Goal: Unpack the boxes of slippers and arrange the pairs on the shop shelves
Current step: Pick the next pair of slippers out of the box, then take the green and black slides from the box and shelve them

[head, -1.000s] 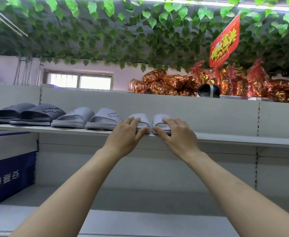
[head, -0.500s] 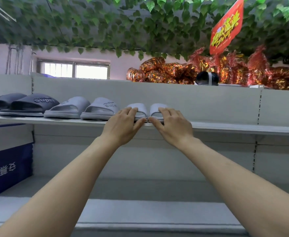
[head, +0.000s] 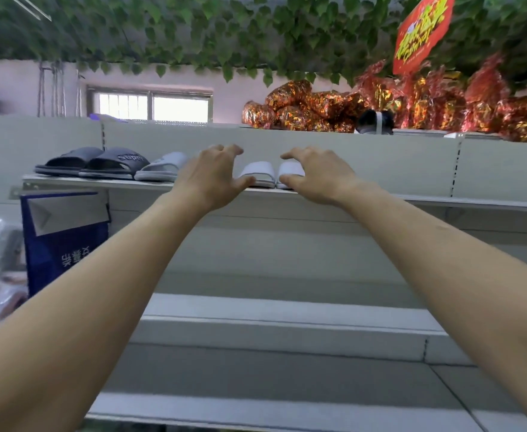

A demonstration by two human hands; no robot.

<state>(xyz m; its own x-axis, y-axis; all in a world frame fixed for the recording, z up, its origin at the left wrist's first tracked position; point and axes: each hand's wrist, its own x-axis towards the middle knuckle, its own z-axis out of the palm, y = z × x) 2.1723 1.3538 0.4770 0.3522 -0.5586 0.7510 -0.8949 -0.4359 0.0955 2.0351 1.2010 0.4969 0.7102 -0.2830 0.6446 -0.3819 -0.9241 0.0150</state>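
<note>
Smooth, moulded white slide slippers, a pair, set side by side with toes facing out, on the front edge of a pale grey metal shop shelf. Rounded toes, broad matte straps, thin flat soles.

Left hand raised in front of the pair's left slipper, palm down, fingers spread and loosely arched, thumb tip near that slipper's toe; contact not clear, nothing held. Right hand mirrored over the right slipper, fingers arched and apart, thumb close to the sole's front edge; likewise nothing gripped. Both bare forearms stretched up and forward from the lower corners.

Further left on the same shelf: a light grey slide partly hidden by the left hand, then a dark navy pair with raised "Super" lettering on the strap.

Below, bare flat shelf boards with a perforated upright. At the left, a blue carton with white characters and an open flap. Along the top ledge, crinkled red-gold foil packages, a red hanging sign, and glossy artificial ivy overhead.
</note>
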